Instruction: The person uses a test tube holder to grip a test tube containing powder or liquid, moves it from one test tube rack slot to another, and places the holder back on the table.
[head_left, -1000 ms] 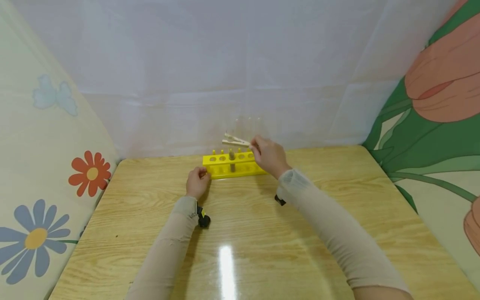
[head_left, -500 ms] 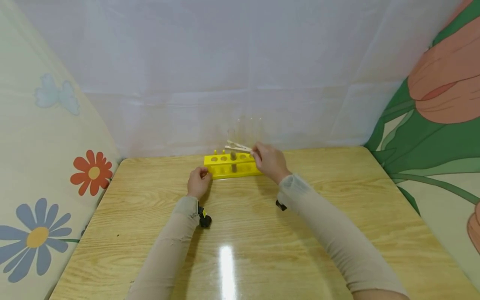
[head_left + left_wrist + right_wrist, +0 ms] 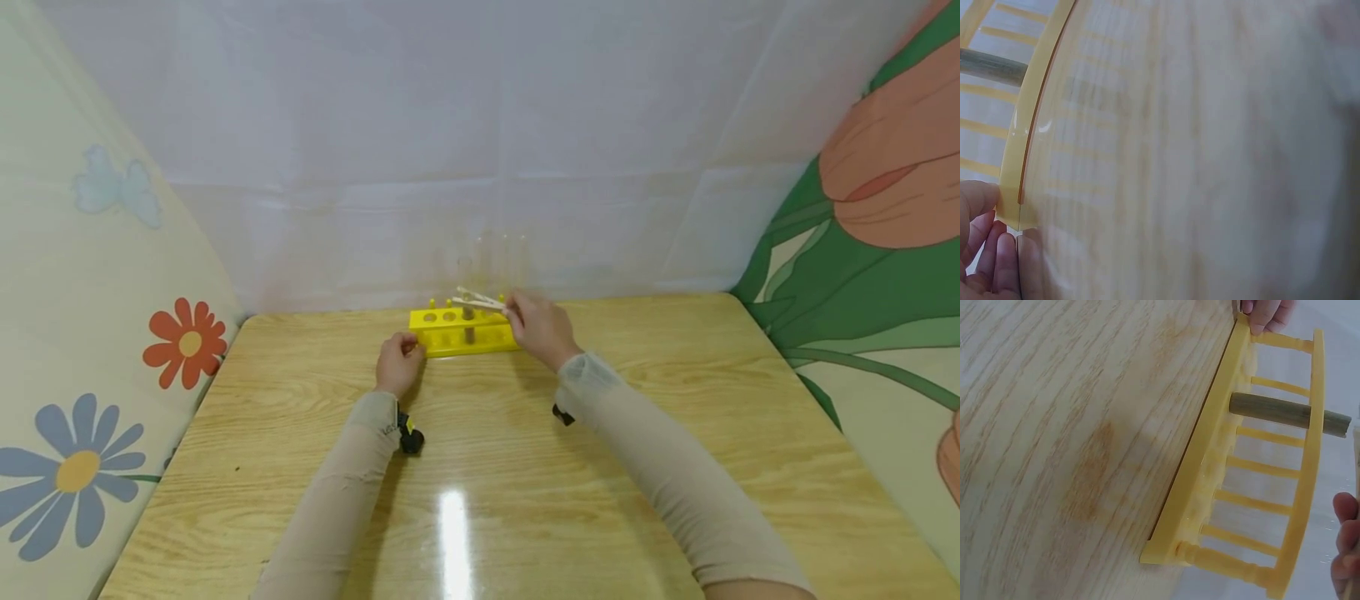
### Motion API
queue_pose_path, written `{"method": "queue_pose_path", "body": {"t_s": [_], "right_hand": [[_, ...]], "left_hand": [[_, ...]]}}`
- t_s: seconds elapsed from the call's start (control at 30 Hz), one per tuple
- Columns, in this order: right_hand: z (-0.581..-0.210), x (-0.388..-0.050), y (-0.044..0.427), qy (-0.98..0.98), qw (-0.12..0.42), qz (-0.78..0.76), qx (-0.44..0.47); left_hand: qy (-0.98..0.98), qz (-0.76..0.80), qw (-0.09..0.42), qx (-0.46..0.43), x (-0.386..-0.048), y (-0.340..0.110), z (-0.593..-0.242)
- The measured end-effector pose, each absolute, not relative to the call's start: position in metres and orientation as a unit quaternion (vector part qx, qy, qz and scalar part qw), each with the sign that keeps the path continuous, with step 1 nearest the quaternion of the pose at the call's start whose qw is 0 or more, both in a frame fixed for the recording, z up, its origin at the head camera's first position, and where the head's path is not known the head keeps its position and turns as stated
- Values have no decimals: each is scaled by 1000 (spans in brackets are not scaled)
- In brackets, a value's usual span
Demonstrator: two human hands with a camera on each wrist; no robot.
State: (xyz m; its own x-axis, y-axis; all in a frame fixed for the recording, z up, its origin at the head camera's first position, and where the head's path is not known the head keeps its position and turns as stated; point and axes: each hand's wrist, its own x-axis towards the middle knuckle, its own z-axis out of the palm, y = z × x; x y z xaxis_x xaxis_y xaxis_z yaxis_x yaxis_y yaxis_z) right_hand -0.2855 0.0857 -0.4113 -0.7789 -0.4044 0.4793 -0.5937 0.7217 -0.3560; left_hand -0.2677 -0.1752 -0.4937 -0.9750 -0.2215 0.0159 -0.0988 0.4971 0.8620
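Note:
A yellow test tube rack [image 3: 491,341] stands on the table. One test tube with grey-green contents [image 3: 1272,411] is upright in it; its clear upper part shows only faintly in the head view. My left hand [image 3: 398,364] pinches the left end of the rack's base, with the thumb [image 3: 979,199] on one side and fingers on the other. My right hand [image 3: 542,327] holds a pale wooden test tube clamp [image 3: 480,301] by its right end, above the rack. The clamp's front end overlaps the filled tube; I cannot tell whether it goes around the glass.
Several clear, faint test tubes [image 3: 504,258] stand up at the back of the rack. The wood-grain table [image 3: 495,483] ends at a white backdrop [image 3: 337,150]. Printed flower panels flank both sides. A black wrist camera [image 3: 410,437] sits on the left sleeve.
My right hand and the wooden clamp have moved down, bringing the clamp's front end lower over the filled tube. The left hand stays at the rack's end.

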Motion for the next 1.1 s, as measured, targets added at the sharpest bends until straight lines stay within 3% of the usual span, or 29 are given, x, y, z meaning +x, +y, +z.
{"method": "queue_pose_path", "body": {"t_s": [1.1], "right_hand": [[-423,-285,84,-919,167,229,274]], "left_hand": [[-866,-487,67,95,-269,-176,-496]]}}
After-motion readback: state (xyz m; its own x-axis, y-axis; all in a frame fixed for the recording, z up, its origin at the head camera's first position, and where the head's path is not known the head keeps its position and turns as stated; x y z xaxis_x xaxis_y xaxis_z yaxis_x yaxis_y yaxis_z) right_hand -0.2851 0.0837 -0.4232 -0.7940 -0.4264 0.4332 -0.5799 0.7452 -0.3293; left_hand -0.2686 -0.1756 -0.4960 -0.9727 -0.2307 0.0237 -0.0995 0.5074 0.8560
